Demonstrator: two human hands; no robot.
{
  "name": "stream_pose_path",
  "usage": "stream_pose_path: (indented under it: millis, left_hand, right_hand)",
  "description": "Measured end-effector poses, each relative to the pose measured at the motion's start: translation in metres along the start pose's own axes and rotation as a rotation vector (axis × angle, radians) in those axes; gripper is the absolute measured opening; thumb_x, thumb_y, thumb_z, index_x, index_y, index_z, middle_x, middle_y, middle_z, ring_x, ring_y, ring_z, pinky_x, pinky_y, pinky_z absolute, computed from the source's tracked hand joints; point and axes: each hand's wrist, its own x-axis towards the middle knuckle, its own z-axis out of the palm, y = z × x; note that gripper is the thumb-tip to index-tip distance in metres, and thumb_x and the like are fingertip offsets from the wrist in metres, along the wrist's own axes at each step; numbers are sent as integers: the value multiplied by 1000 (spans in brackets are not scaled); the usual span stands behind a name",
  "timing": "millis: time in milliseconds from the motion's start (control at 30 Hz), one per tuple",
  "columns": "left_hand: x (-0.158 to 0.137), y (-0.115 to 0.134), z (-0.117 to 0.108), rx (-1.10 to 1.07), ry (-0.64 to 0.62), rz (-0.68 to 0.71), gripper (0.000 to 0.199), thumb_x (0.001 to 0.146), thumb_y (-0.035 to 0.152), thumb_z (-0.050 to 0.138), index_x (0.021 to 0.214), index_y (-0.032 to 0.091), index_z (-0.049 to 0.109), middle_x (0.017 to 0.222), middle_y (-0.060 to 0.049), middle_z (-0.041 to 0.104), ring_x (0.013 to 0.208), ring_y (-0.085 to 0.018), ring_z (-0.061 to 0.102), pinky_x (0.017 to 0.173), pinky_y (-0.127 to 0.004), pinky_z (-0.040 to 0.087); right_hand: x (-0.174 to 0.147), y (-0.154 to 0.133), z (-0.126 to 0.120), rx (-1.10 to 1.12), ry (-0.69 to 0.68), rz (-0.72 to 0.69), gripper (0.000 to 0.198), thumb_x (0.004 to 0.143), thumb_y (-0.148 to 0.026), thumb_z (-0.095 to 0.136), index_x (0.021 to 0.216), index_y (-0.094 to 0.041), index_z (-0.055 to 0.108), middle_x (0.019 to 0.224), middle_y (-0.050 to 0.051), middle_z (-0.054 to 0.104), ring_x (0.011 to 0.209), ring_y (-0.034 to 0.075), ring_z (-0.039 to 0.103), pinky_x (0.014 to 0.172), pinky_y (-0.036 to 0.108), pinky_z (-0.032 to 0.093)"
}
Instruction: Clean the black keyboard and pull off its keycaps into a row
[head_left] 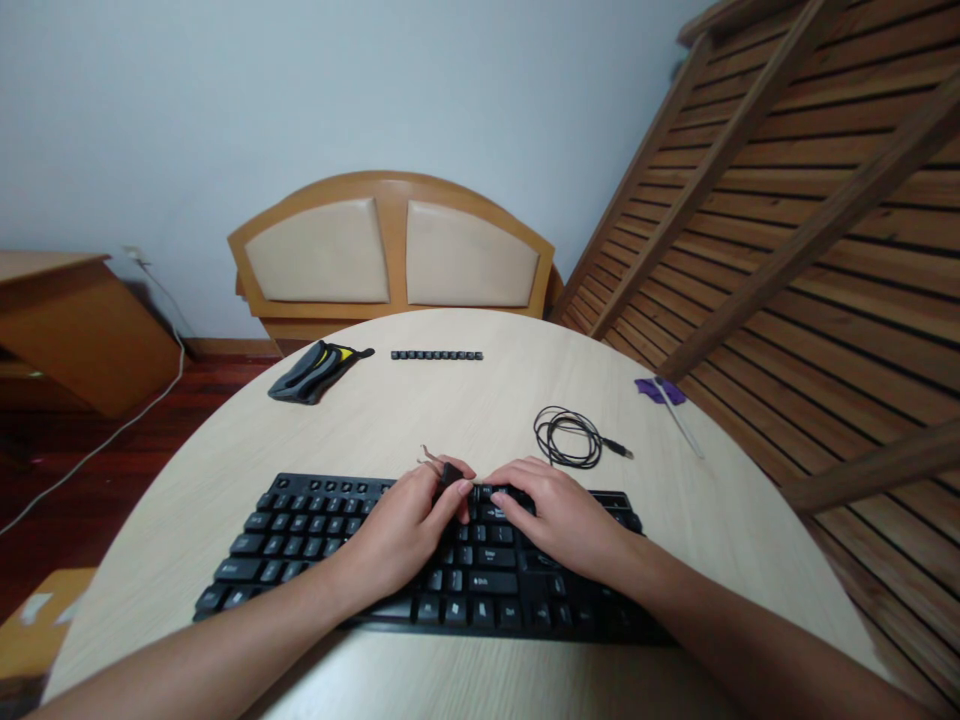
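A black keyboard (480,611) lies along the near side of the table, with both my hands over its top rows. My left hand (409,525) is closed round a keycap puller with a black handle (451,474), its thin wire ends (427,453) sticking up and away from the keys. Curled over the upper edge, my right hand (551,510) has its thumb on the top-row keys and its fingers at the far rim, gripping the keyboard. What lies under its palm is hidden. Several small black keycaps (437,355) stand in a straight row farther back.
A coiled black USB cable (570,437) rests behind my right hand. On the left is a grey pouch with yellow inside (315,372); at the right edge, a purple cloth (660,390) with a white stick (686,428). A wooden headboard (394,240) stands beyond the round table (480,400).
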Motion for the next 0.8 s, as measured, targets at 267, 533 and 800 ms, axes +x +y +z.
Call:
stream_pose_path:
  millis: [267,533,800]
  left_hand:
    - [1,-1,-1,6,0,17,26,100,36,42,94,19,61,80,-1,65,80,-19,62,82,-33,46]
    - [2,-6,1,5,-9,34,27,98,38,46,91,19,64,95,-5,70,90,-21,63,86,-34,48]
    - [1,-4,1,-6,-7,24,27,99,37,43,95,19,62,80,-1,66,78,-19,62,78,-32,48]
  right_hand:
    - [-2,-1,0,-70,18,-40,20,97,-24,53,109,-23,70,105,5,73,100,21,63,92,37,47]
    - [-3,-1,2,-140,53,-65,21,97,-26,54,110,-22,70,104,6,73,98,21,64,90,38,48]
    - [-3,-2,3,-109,82,-47,19,96,-26,56,107,-22,72,101,5,74,96,21,64,89,38,48]
